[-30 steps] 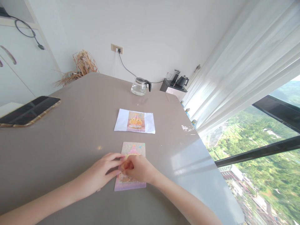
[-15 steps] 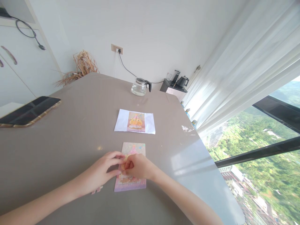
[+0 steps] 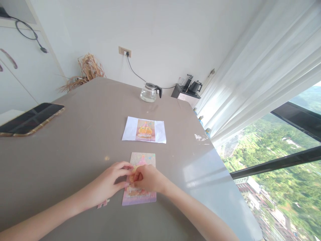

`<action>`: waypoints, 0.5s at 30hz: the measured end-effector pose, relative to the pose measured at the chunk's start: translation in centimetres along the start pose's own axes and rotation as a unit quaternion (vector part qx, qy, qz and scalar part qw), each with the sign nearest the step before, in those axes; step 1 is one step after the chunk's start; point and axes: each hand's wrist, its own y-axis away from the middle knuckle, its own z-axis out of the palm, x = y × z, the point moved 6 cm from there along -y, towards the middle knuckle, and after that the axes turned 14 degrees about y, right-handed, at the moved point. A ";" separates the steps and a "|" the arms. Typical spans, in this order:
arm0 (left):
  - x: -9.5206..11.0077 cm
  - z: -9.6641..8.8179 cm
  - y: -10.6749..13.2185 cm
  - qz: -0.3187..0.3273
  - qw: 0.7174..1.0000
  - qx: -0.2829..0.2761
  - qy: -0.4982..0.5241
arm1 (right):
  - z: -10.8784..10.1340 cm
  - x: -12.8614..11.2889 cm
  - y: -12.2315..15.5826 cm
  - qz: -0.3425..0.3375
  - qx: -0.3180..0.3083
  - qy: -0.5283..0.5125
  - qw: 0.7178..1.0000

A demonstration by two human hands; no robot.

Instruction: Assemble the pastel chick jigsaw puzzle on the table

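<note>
A jigsaw puzzle (image 3: 139,200) with a pink and purple border and a yellow figure lies on the table in front of me. My left hand (image 3: 113,178) rests at its left edge, fingers spread and the tips touching the puzzle. Over its middle, my right hand (image 3: 149,178) has thumb and forefinger pinched together against the surface. Whatever is between those fingertips is hidden. Beside my left wrist lie loose puzzle pieces (image 3: 103,203), partly covered by the hand. Beyond the puzzle is a white sheet (image 3: 160,132) with a printed yellow cartoon picture.
A glass pot (image 3: 148,95) with a black handle stands near the table's far end. At the left edge lies a dark phone or tablet (image 3: 32,117) in a gold-edged case. Behind the table are a black kettle (image 3: 195,87) and dried stalks (image 3: 90,67). A window is on the right.
Both hands hold nearly the same places over the puzzle. A little more of the loose pieces shows by my left wrist; otherwise only a slight shift of view.
</note>
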 end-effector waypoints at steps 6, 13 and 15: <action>-0.4 -0.5 -0.1 -0.002 1.000 -0.027 0.003 | 0.1 0.3 -0.1 -0.001 -0.013 -0.010 1.000; 0.5 -0.3 0.7 0.068 0.993 -0.067 -0.065 | -0.1 0.3 0.4 -0.011 0.017 0.007 1.000; 1.3 -0.1 0.9 0.123 0.985 -0.057 -0.103 | -0.1 0.2 0.6 -0.012 0.035 0.019 0.999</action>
